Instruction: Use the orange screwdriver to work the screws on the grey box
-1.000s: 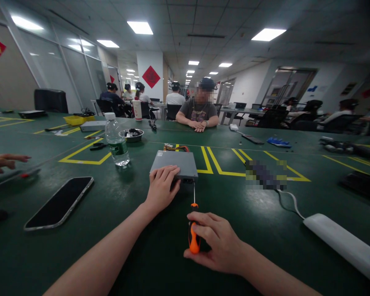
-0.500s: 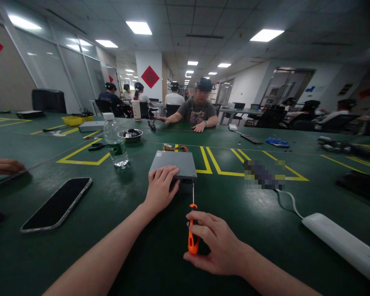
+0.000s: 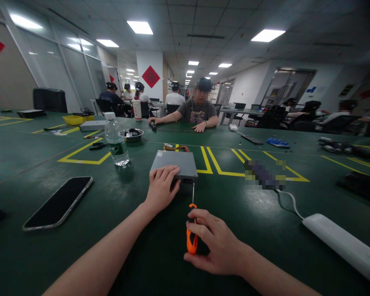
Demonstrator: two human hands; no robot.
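A grey metal computer power supply lies flat on the green table, with its coloured cables at the far side. My left hand steadies its near left corner, fingers over the top and thumb at the front face. In my right hand is a screwdriver with an orange and black handle, held between fingertips and thumb. Its thin shaft points away from me, and the tip meets the front face near the right corner, beside the socket. Whether a screw sits under the tip is too small to tell.
Left of the power supply stand a water bottle and a metal bowl of dark pieces. A phone lies nearer on the left. To the right is a white power strip with its cord. A person sits opposite.
The screwdriver handle has turned slightly in my right fingers; my left hand stays put. The person opposite has taken hold of a dark object. Another hand at the left edge has gone from view.
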